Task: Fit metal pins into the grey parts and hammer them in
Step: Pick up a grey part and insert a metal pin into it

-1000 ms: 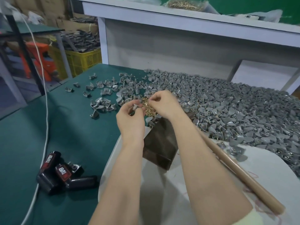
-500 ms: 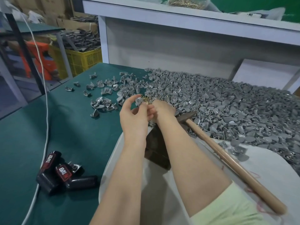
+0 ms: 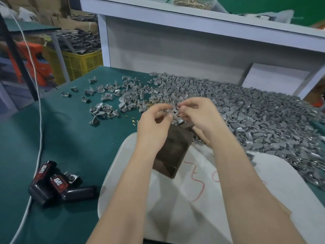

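Surface: a green table [image 3: 66, 141] is seen from above, backed by a white shelf [image 3: 193, 22] on which a clear bag [image 3: 191, 1] of brass-coloured pieces is laid.
Far left: a yellow crate [image 3: 82, 62] is seen beyond the table edge, and a white cable [image 3: 40, 120] is run down across the green top.
Lower left: black items [image 3: 52, 185], two of them with red labels, are laid together just beside the cable.
Left of centre: scattered grey parts [image 3: 105, 104] are spread loosely over the table, well apart from the black items. A few brass pins [image 3: 151, 104] are strewn at their right edge.
Left hand [image 3: 151, 125]: it is held above a dark block [image 3: 174, 150] with the fingers curled, and a grey part [image 3: 173, 112] is pinched between thumb and forefinger.
Task piece: the grey part is held in the air between the two hands, over the far end of the block.
Right hand [image 3: 198, 115]: the fingers are curled, with thumb and forefinger drawn close together right at the grey part. Whether a pin is pinched there cannot be told, as the tips are blurred.
Foreground: the block is stood on a white cloth [image 3: 193, 208], across which a red thread [image 3: 199, 180] is trailed.
Right: a heap of grey parts [image 3: 263, 120] is piled across the table to its right edge, touching the far side of the cloth.
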Demonstrator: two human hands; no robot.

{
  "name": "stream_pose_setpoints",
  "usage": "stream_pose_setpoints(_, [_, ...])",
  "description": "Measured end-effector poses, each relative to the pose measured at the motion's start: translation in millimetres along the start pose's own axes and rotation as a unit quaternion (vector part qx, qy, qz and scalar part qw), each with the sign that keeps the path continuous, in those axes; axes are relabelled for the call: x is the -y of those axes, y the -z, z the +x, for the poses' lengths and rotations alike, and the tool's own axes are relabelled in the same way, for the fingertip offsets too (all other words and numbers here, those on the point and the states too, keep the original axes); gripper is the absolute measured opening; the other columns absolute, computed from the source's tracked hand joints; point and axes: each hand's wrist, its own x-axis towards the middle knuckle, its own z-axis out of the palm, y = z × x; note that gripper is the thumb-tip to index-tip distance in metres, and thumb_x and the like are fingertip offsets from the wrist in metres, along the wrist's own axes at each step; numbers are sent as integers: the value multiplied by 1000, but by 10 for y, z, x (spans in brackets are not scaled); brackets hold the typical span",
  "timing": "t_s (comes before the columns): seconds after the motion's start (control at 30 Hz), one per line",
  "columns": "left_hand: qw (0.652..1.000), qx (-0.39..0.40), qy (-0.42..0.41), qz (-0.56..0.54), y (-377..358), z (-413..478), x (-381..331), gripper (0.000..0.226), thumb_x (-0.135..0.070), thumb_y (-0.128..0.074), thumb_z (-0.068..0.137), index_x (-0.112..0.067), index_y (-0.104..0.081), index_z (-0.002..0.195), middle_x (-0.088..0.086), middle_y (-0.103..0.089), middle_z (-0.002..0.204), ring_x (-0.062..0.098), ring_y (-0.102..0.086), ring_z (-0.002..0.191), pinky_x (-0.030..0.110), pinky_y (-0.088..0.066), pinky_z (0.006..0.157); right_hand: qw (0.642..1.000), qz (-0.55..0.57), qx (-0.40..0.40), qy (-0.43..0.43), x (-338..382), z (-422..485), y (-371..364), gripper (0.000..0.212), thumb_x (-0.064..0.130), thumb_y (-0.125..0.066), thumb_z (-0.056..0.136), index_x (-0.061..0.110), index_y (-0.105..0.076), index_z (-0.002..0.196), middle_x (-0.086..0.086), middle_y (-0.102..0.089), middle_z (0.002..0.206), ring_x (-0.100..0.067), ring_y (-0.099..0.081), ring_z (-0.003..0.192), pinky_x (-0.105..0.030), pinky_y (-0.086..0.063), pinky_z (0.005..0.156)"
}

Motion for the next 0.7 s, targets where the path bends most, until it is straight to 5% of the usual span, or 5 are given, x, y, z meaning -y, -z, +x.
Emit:
stream_pose_setpoints(0.1, [997, 32, -13, 70, -59, -36, 4, 14, -13, -64, 88, -25, -64, 95, 3, -71, 94, 16, -66, 93, 29, -49, 87, 994, 107, 6, -13, -105, -264, 91, 20, -4, -53, 91, 9, -61, 80, -5, -63, 69, -10, -61, 61, -22, -55, 65])
stream_pose_setpoints(0.27, [964, 20, -45, 260, -92, -67, 37, 11, -31, -66, 87, -21, -70, 90, -1, -72, 89, 20, -64, 90, 35, -49, 86, 988, 154, -27, -15, -305, -398, 51, 20, -8, -54, 89, 7, -59, 78, -7, -63, 68, -3, -62, 52, -16, -55, 59])
stream_pose_setpoints(0.47, [915, 54, -24, 399, -69, -65, 67, 14, -40, -65, 86, -27, -67, 87, -3, -66, 96, 22, -59, 97, 37, -43, 90, 989, -121, -62, 61, -418, -362, -44, 13, 9, -64, 85, 20, -68, 81, 4, -68, 81, -13, -63, 81, -25, -49, 80])
stream_pose_setpoints(0.7, [921, 97, -9, 378, -2, -53, 46, 10, -24, -65, 87, -22, -66, 96, -1, -68, 100, 26, -59, 103, 42, -45, 95, 976, -201, -34, 75, -408, -380, -106, 8, 12, -64, 85, 17, -70, 85, 1, -66, 91, -15, -61, 86, -32, -47, 89])
